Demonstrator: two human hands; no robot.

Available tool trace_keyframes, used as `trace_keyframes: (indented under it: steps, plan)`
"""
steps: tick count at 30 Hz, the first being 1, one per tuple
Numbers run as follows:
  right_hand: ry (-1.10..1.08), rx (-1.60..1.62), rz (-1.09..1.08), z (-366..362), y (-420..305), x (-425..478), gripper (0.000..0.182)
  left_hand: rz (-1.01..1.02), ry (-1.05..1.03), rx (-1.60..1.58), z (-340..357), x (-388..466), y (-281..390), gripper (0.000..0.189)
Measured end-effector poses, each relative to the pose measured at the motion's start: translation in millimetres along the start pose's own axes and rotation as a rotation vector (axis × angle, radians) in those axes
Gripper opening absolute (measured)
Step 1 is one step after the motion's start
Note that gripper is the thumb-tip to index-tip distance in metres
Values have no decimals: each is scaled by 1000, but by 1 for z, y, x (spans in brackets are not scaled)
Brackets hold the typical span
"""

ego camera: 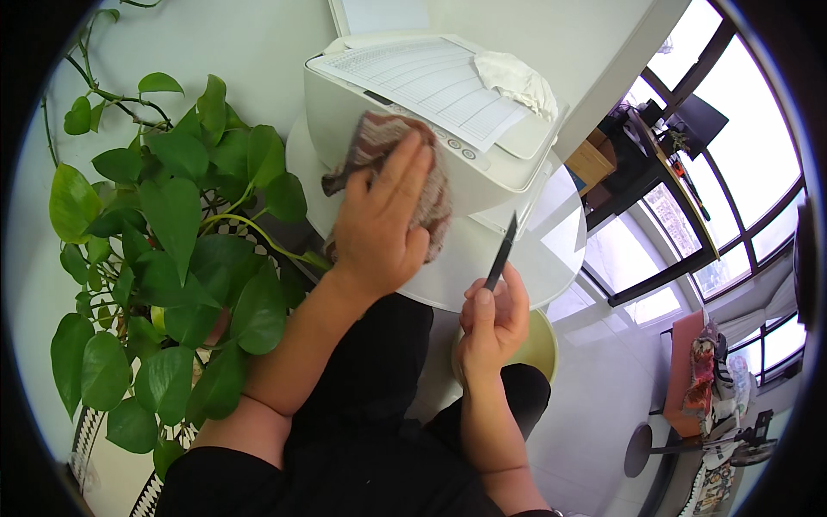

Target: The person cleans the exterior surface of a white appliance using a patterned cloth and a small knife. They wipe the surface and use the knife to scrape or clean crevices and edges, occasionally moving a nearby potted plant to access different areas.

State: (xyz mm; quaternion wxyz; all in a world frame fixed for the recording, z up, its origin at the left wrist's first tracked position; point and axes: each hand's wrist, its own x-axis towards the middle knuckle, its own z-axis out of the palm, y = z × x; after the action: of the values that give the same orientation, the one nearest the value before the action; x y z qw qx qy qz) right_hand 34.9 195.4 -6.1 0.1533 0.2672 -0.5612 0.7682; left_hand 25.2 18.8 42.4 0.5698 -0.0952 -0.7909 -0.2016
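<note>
A white printer [478, 187] stands on a round white table [439, 284]. My left hand [384, 226] presses a brown and cream patterned cloth [433, 207] against the printer's front, its fingers stretched out over the fabric. Upright between the thumb and fingers of my right hand [494, 316] is a slim black utility knife [502, 252], its tip pointing up, in front of the table's near edge. A printed grid sheet [420, 84] lies on the printer's top beside its buttons, with a crumpled white tissue or cloth [517, 81] over the sheet's right part.
A leafy green potted plant [181, 258] crowds the left side, some leaves close to my left forearm. Below the table edge stands a pale yellow-green bin [543, 342]. Farther right are a desk with a monitor [698, 126], a cardboard box [589, 165] and a standing fan [753, 446].
</note>
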Motion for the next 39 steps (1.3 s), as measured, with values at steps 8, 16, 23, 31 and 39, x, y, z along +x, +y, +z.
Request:
trace_keyframes:
  steps: [8,16,23,31,39]
  plan:
    - [-125,-237,-13,26,-2,26,36,-87,-83,10,-10,-6,-29,69]
    - [-125,-411,-64,62,8,34,34,-43,-94,7,-9,-8,-35,70]
    - [-46,-640,-419,72,22,39,49,2,-92,-16,-9,-11,-38,71]
    - [-14,-616,-374,71,24,36,47,-18,-102,-42,-10,-13,-36,70]
    - [-36,-579,-323,69,22,35,45,-14,-77,-33,-8,-13,-36,69]
